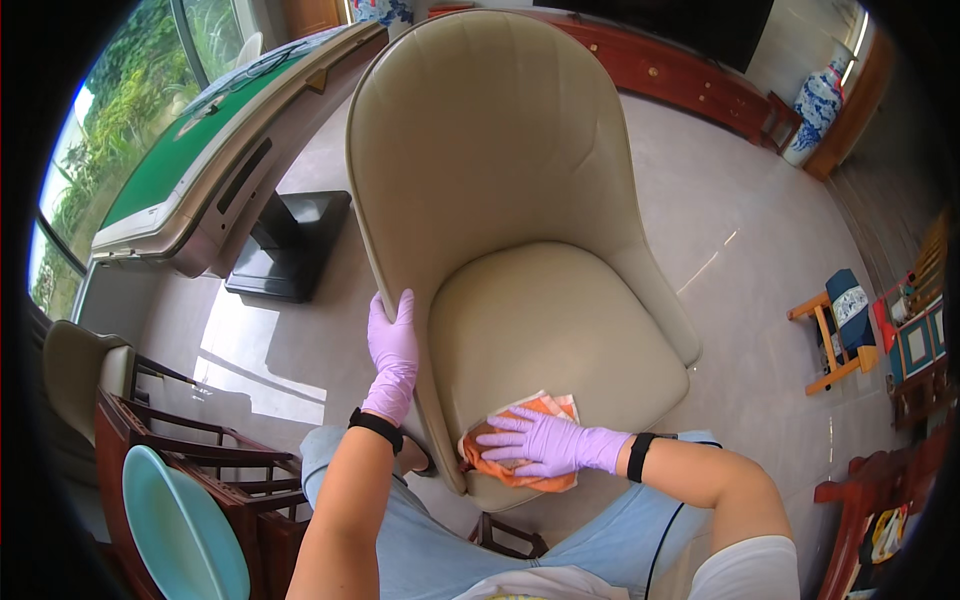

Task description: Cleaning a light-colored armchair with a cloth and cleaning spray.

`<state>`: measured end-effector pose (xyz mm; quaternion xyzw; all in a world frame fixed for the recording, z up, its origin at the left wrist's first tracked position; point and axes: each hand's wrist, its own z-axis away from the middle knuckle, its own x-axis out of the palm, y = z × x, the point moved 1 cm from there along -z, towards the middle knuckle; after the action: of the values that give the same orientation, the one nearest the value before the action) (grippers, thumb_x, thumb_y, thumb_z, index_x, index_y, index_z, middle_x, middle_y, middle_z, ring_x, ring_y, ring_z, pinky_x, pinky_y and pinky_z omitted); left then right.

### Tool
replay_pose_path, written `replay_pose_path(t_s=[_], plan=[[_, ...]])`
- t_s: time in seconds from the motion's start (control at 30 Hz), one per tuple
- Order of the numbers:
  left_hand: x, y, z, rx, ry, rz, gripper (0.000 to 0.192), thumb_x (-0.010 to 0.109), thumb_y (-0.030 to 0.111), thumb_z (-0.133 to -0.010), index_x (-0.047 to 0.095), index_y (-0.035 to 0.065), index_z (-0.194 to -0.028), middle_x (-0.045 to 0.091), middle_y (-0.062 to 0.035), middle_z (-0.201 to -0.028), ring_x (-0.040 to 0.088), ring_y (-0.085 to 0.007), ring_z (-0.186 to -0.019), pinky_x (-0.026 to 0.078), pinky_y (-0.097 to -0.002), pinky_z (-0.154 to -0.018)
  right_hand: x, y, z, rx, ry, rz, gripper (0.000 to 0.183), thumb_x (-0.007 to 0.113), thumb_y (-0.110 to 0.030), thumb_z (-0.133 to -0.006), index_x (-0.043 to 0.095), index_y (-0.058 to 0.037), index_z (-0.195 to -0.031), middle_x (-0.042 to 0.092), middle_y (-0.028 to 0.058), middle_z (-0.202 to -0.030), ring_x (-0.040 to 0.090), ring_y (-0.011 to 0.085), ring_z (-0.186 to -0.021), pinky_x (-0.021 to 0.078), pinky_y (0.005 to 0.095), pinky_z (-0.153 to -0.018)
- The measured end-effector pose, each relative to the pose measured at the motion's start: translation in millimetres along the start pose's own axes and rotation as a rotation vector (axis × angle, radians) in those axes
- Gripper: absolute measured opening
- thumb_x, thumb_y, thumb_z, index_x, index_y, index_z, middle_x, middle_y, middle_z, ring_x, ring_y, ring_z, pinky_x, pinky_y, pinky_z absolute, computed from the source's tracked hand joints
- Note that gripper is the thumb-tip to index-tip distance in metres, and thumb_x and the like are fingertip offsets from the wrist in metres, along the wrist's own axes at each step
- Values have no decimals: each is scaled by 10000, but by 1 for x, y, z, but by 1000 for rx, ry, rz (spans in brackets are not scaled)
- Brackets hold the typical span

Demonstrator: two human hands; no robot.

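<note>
A beige upholstered chair (495,150) with a tall curved back faces me. On the left edge of its shell, my left hand (394,337) in a lilac glove is closed around the rim. My right hand (532,442), gloved the same way, lies flat with fingers spread on an orange and white cloth (561,405). That cloth rests on the front left part of the seat cushion (555,322), and the palm presses over it. Part of the cloth is hidden under the hand.
A green-topped table (187,142) on a black pedestal base (292,247) stands at left. A turquoise basin (176,525) rests on dark wooden furniture at lower left. Rightward are a folding wooden stool (840,330) and a blue-and-white vase (817,105). A red wooden cabinet (660,67) lies behind.
</note>
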<state>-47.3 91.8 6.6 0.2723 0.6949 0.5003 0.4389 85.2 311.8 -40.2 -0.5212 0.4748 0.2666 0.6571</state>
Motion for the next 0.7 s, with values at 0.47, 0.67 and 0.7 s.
replay_pose_path(t_s=[0.47,0.67,0.7], plan=[[-5,7,1,-19,9,-70,566,591,374,-796,460,-27,-1175,562,-183,-1085,529,-299,-1016,387,-334,-879,-68,159,53,1023,357,412,538,366,-408,-869,296,-166,-1345,242,63,-1412,216,266,-1294,183,406,-1048],[2,3,0,-10,-13,17,548,602,379,-786,482,-7,-1157,570,-174,-1064,536,-298,-995,393,-343,-864,-36,117,140,1202,572,265,554,394,-429,-855,349,-127,-1318,320,81,-1373,265,266,-1273,203,417,-1034],[0,1,-1,-13,-20,27,550,601,383,-785,483,-5,-1157,570,-174,-1063,535,-299,-998,393,-344,-864,-30,105,143,1214,562,278,554,394,-429,-855,349,-127,-1318,320,81,-1373,265,266,-1273,203,417,-1034]])
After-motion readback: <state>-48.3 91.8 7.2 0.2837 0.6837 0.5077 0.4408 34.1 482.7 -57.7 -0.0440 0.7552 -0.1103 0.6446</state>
